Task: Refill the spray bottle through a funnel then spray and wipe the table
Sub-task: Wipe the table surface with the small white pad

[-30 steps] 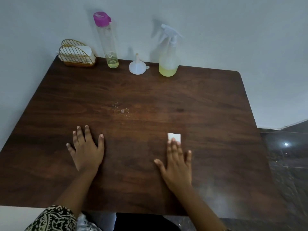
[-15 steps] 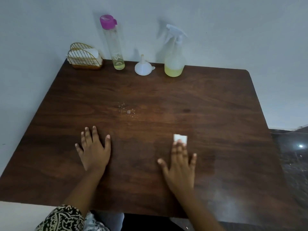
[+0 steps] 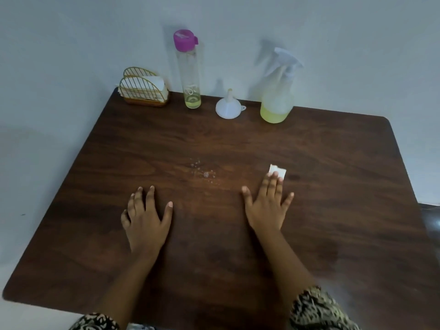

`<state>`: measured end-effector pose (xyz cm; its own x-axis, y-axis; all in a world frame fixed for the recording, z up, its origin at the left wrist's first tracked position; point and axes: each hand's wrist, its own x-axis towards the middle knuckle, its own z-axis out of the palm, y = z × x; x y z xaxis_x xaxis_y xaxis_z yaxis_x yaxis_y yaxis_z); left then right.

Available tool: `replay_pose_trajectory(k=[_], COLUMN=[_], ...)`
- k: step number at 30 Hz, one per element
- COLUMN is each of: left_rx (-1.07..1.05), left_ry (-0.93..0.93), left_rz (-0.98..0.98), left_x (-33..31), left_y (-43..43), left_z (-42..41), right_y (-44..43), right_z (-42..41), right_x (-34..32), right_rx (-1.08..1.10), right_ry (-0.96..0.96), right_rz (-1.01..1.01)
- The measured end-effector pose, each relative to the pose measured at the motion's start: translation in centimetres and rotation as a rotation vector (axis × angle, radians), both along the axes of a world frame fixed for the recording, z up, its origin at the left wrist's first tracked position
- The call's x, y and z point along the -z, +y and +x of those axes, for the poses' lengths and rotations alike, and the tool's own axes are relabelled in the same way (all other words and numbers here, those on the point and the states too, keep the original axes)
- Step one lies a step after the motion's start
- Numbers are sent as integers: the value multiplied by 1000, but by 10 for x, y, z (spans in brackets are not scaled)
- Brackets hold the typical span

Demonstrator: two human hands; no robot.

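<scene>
Wiping w/ the tissue point(image 3: 277, 171) under your right hand point(image 3: 266, 208), fingers spread flat, left hand point(image 3: 146, 217) splayed flat alongside, sweep it twd the droplets point(image 3: 202, 169) just left of it, w/ the spray bottle point(image 3: 277, 91) standing at the table's point(image 3: 333, 186) far edge.

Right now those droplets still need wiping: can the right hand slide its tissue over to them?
Probably yes. The right hand lies flat on the tissue, and only bare table separates it from the droplets.

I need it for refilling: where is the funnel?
In the head view, the white funnel stands upside down at the table's far edge, between the pink-capped bottle and the spray bottle.
</scene>
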<state>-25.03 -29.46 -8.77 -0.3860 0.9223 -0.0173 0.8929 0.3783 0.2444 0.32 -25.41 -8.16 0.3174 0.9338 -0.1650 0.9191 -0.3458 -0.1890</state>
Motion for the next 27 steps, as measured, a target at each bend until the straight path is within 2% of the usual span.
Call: replay_pose_trajectory(k=[2,6,8,13,15,17,19,21,27], left_rx=[11,-28,-38,-44,-46,-45,-40,-38,-39], left_ry=[8,12,15,21,23,23,22,18,14], left_rz=[-14,-22,-28,-21,-18,-23,-22,-18,-11], left_x=[0,0,0,1,2,2,2,1,-2], left_y=[14,42,50,53,52,52,52,52,52], left_z=[-13,-39,-47,-47,-47,-48,-48,-48,-45], right_y=[23,34,34,40,47,58,64,65,61], right_z=[-15,-81,-79,13,15,-21,-65,-74,11], right_x=[-3,-1,1,3,1,-1,1,2,-2], right_rx=[21,-146,-185,43,108,50,-103,-197,81], right_ry=[26,86,65,-25,-30,-2,54,72,-17], right_rz=[-18,-12,-12,23,-7,2,4,-8,-6])
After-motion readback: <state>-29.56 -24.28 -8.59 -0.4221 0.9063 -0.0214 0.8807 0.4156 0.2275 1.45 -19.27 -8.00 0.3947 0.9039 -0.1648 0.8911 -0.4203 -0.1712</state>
